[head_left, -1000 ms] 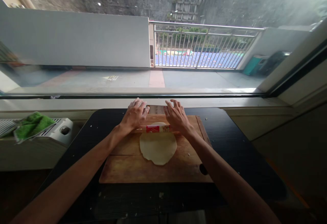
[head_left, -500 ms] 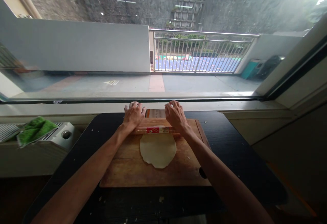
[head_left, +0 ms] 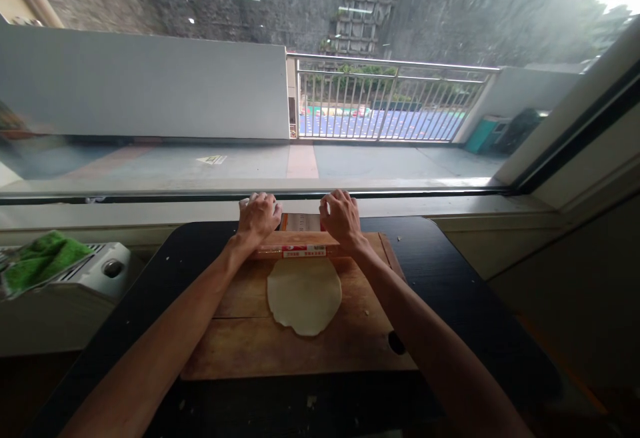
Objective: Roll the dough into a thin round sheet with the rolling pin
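Note:
A wooden rolling pin with a red and white label (head_left: 304, 251) lies crosswise at the far edge of a pale, flattened round of dough (head_left: 304, 296). Both rest on a wooden cutting board (head_left: 300, 358). My left hand (head_left: 259, 215) is over the pin's left end, the heel of its palm on the wood. Its floury fingers reach beyond the pin, loosely bent and apart. Over the right end, my right hand (head_left: 341, 215) presses likewise, fingers curved with a gap showing beside the thumb. Neither hand has its fingers wrapped round the pin, whose ends are hidden.
The board lies on a black table (head_left: 440, 278) dotted with dough crumbs. Behind the board is a flat printed item (head_left: 301, 222), next to the window sill (head_left: 400, 205). At left, a green cloth (head_left: 47, 261) drapes over a white radiator (head_left: 107, 278).
The rolling pin has turned, showing another part of its label, and has moved slightly away from me with both hands. More of the dough shows. My view has shifted a little.

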`<action>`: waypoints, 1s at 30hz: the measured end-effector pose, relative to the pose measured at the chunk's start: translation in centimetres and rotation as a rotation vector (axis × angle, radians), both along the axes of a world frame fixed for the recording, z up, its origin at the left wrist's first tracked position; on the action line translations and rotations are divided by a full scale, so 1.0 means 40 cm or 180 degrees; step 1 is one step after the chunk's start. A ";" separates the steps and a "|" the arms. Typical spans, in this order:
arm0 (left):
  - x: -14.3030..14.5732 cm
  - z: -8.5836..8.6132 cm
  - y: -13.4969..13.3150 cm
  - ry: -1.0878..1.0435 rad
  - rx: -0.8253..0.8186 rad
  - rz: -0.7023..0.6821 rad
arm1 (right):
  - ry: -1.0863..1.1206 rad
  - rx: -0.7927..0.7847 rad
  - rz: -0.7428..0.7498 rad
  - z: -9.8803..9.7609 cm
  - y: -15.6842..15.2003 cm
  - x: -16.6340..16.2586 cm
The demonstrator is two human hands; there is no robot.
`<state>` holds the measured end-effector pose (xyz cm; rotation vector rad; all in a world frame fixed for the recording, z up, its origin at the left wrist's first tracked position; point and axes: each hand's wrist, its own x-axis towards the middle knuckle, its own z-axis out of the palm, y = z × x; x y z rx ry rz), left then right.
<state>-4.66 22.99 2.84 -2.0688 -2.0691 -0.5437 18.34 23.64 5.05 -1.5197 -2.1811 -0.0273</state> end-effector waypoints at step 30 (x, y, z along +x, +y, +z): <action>0.004 -0.006 -0.049 -0.0205 -0.0282 -0.0720 | -0.0497 -0.0602 0.0323 0.006 -0.080 -0.007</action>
